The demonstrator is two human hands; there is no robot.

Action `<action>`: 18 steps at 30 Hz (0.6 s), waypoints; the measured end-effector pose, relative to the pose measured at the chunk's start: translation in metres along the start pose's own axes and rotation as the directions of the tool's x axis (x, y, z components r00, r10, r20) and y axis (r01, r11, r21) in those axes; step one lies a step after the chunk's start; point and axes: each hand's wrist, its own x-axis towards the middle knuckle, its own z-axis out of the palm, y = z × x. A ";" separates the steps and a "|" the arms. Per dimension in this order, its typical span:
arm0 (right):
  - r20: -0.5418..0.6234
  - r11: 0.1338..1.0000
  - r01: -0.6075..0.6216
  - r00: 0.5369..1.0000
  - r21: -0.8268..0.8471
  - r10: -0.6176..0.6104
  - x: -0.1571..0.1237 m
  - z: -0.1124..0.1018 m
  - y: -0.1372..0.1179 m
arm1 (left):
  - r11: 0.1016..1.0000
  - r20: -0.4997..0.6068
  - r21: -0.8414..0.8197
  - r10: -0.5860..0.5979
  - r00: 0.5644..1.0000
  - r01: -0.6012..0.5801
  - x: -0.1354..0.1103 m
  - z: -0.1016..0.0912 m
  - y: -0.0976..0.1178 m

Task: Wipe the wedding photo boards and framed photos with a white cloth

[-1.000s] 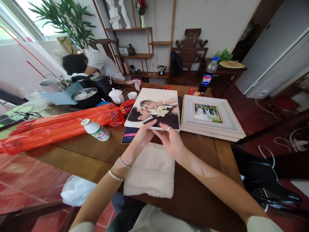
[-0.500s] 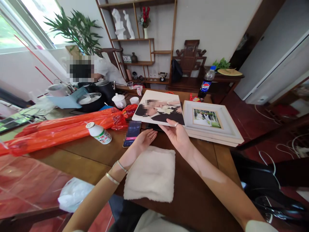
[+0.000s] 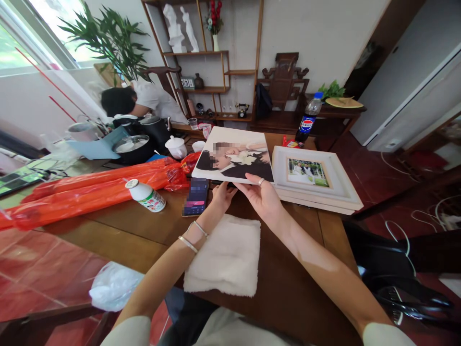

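Note:
My right hand point(image 3: 264, 194) grips the near right edge of a white photo panel point(image 3: 248, 170), ring finger showing, thumb over the print side. The panel is tilted above the table and shows a couple in wedding clothes. Under its near edge, my left hand point(image 3: 223, 196) has its visible fingers apart; the fingertips are partly hidden by the panel, beside a dark flat object that I cannot make out. Below both hands lies a folded white fluffy cloth point(image 3: 226, 259). A phone point(image 3: 195, 196) with a lit screen lies left of my left hand.
Stacked white picture frames point(image 3: 345, 185) lie on the right, with a cola bottle point(image 3: 308, 120) behind. To the left are a white drink bottle point(image 3: 146, 194) and long bundles in orange plastic point(image 3: 97, 187). Pots and a lidded cup point(image 3: 175, 147) stand farther back. A person point(image 3: 144, 98) leans at the far left.
My left hand has moved forward and right, from an open palm before the panel to under its near edge. The panel has shifted slightly up and left in view, still in my right hand.

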 end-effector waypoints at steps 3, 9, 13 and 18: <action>0.036 1.000 0.000 0.999 -0.009 0.001 -0.006 0.005 -0.002 | 0.998 -0.018 0.017 0.062 0.998 -0.062 -0.001 0.003 0.007; 0.126 0.999 -0.035 0.991 -0.027 0.039 -0.023 0.016 -0.016 | 0.991 -0.036 0.047 0.126 0.991 -0.125 -0.025 -0.011 0.035; 0.095 0.999 -0.043 0.994 -0.026 0.045 -0.030 0.025 -0.027 | 0.987 -0.040 0.049 0.157 0.987 -0.155 -0.058 -0.042 0.051; 0.093 1.000 0.004 0.996 -0.016 -0.003 -0.025 0.034 -0.036 | 0.909 -0.203 0.036 0.414 0.887 -0.416 -0.090 -0.087 0.076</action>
